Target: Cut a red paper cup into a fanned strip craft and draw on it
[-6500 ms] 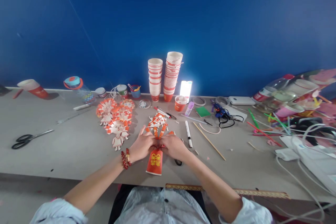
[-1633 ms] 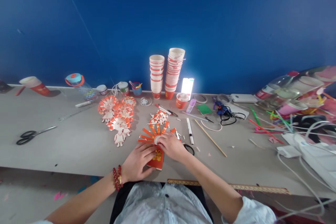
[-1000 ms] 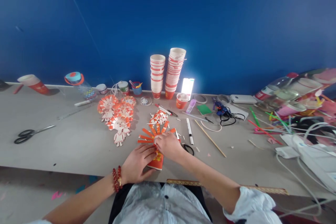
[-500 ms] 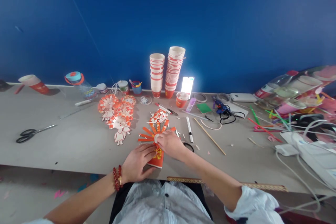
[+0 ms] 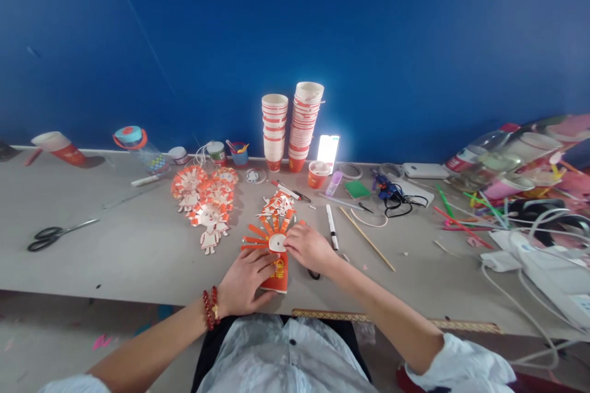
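A red paper cup [image 5: 275, 282] with yellow lettering lies on its side near the table's front edge. Its far end is cut into orange strips [image 5: 256, 234] that fan out around a white disc [image 5: 277, 243] with a small dark mark. My left hand [image 5: 246, 282] grips the cup, fingers over its top and thumb by the near rim. At the disc's right edge, my right hand [image 5: 310, 247] has its fingers bent together on the fanned strips; the fingertips are partly hidden. Beyond the fan sits a small pile of cut-out paper figures [image 5: 278, 202].
More orange-fringed paper figures [image 5: 209, 215] lie to the left, with black scissors [image 5: 50, 236] farther out. Two cup stacks [image 5: 306, 126] and a lit phone [image 5: 328, 150] stand by the wall. At right are a marker [image 5: 332, 227], a wooden stick [image 5: 367, 238], a glue gun [image 5: 387, 187] and cables.
My right hand has shifted right from the middle of the fan, uncovering the white disc. My left hand stays on the cup, nearly still.
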`<state>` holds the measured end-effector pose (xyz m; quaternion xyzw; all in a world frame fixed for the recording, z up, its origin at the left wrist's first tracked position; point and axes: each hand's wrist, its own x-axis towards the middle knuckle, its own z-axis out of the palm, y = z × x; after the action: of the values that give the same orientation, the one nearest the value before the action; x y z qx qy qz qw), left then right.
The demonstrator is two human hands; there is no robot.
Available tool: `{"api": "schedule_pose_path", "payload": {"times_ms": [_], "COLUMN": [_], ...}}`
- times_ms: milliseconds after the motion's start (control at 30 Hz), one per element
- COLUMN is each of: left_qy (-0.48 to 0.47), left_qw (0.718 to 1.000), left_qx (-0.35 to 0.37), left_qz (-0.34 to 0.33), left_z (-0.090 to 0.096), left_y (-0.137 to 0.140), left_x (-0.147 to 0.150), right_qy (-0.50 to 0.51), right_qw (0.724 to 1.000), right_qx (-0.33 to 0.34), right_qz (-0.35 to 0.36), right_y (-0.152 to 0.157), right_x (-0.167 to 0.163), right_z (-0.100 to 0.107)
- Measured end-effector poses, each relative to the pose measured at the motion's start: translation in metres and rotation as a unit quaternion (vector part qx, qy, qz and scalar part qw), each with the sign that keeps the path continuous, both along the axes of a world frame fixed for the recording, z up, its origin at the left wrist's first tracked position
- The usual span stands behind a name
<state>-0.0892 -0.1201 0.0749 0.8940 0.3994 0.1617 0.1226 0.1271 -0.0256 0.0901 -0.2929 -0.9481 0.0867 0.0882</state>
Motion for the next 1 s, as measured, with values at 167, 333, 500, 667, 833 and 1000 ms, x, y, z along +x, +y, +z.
{"api": "schedule_pose_path", "payload": {"times_ms": [167, 333, 500, 667, 833, 1000], "left_qy": [-0.047, -0.062, -0.051, -0.047, -0.053, -0.051], "left_qw": [0.999, 0.997, 0.998, 0.999, 0.998, 0.998], "left_qx": [-0.020, -0.022, -0.012, 0.002, 0.001, 0.007], "left_qz": [0.011, 0.026, 0.025, 0.025, 0.029, 0.035], "left_z": [0.000, -0.006, -0.008, -0.005, -0.006, -0.010], "left_y": [0.003, 0.002, -0.003, -0.002, -0.001, -0.001], "left_x": [0.004, 0.006, 0.006, 0.006, 0.007, 0.005], "right_qy": [-0.024, -0.052, -0.069, -0.077, -0.082, -0.087], "right_qw": [1.000, 0.999, 0.997, 0.997, 0.996, 0.996], "right_qx": [0.003, 0.011, 0.014, 0.016, 0.024, 0.017], "right_qz": [0.003, 0.006, 0.004, -0.002, -0.012, -0.030], "right_y": [-0.007, -0.006, -0.003, -0.003, -0.009, -0.008], "right_x": [-0.010, -0.018, -0.019, -0.023, -0.033, -0.033], "right_z": [-0.005, -0.005, 0.002, 0.003, -0.005, -0.004]}}
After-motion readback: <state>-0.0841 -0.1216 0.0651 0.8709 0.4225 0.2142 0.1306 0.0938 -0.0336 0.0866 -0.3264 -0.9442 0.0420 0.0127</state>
